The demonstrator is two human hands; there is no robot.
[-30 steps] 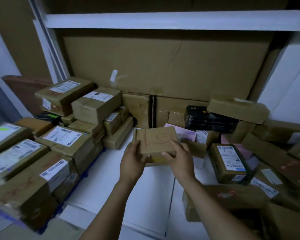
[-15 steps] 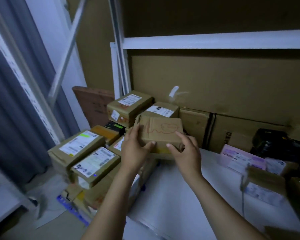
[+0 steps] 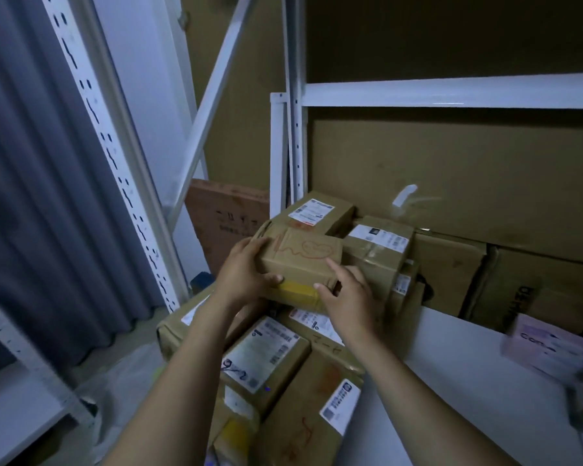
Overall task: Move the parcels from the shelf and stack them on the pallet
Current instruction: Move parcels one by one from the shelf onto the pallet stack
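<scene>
Two hands are in view, the left hand [image 3: 246, 274] and the right hand [image 3: 350, 297], and together they grip one parcel [image 3: 303, 260]. Around it lie roughly eight more brown boxes [image 3: 266, 358], some half hidden, with about seven white labels [image 3: 310, 210] among them. Behind stand two large cartons [image 3: 448, 267]; one pale purple packet [image 3: 552, 344] lies on the one shelf [image 3: 468, 381], and one grey curtain [image 3: 31, 196] hangs on the left.

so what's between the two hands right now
In the head view, a brown parcel with a red scribble sits between the left hand and the right hand.
</scene>
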